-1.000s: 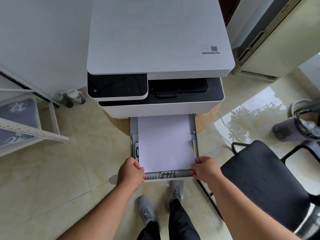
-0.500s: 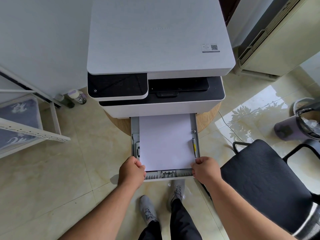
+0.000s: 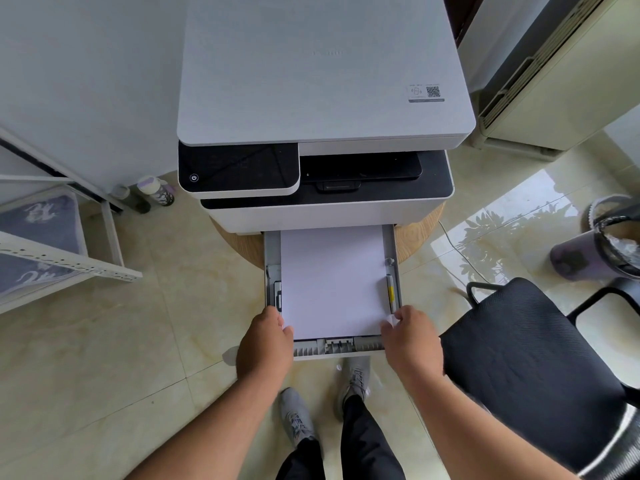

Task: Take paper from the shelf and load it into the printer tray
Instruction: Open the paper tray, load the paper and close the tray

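The shelf [image 3: 52, 258] at the left plays no further part. The left hand [image 3: 265, 344] curls its grip on the tray's [image 3: 272, 251] front left corner. The paper [image 3: 332, 282] already lies flat in the pulled-out tray under the printer [image 3: 322, 81]. The right hand [image 3: 412, 341] pinches the paper's front right corner. What seems left: squaring the sheets and sliding the tray shut.

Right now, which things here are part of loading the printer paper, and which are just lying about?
Part of the job:
printer
pulled-out paper tray
paper stack lying in the tray
left hand and right hand, at the tray's front corners

Just lying about:
black chair
two bottles on the floor
bin
white rack
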`<state>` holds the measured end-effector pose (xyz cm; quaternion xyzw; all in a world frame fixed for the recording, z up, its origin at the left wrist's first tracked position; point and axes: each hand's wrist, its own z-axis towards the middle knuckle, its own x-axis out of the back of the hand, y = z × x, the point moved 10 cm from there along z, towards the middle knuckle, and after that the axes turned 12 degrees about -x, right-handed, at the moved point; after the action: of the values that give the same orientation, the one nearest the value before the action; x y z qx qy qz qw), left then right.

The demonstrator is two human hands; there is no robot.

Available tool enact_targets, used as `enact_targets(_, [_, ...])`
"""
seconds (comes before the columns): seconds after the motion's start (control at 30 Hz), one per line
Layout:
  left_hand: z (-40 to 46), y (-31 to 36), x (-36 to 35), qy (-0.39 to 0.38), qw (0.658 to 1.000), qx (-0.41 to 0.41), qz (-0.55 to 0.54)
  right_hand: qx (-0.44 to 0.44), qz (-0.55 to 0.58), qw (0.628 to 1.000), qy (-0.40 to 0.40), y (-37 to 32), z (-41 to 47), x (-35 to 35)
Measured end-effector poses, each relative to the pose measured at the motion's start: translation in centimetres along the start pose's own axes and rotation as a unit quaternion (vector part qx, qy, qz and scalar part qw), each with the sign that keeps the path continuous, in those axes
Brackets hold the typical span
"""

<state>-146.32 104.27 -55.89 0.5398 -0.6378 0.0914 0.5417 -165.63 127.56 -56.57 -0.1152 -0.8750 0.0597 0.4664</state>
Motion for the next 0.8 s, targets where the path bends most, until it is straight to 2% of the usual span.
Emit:
enact_targets(0.1, [-1.3, 3.8, -0.2, -0.005, 0.980, -0.191, 0.059, 0.195, -0.058, 0.978, 0.051, -3.5, -3.6, 0.2])
enact_targets(0.17, [-2.9, 5.8, -2.2, -0.062, 0.942, -0.319, 0.078, 0.342, -0.117, 0.932, 0.042, -5.1, -6.4, -2.0])
enact_targets(0.2, [-3.5, 6.2, -3.2, -0.094, 0.928, -0.350, 0.088, 0.386, -0.148, 0.910, 0.042, -5.3, -7.3, -3.2])
enact_targets(0.27, [-3.7, 6.2, -4.6, -0.161, 0.918, -0.345, 0.111, 0.405, -0.181, 0.896, 0.027, -5.2, -7.5, -4.7])
enact_targets(0.33, [-3.5, 6.0, -5.3, -0.196, 0.913, -0.332, 0.136, 0.405, -0.195, 0.892, 0.036, -5.3, -7.1, -5.2])
enact_targets(0.8, [-2.9, 6.2, -5.9, -0.187, 0.900, -0.327, 0.218, 0.440, -0.224, 0.867, 0.061, -4.9, -7.4, -6.3])
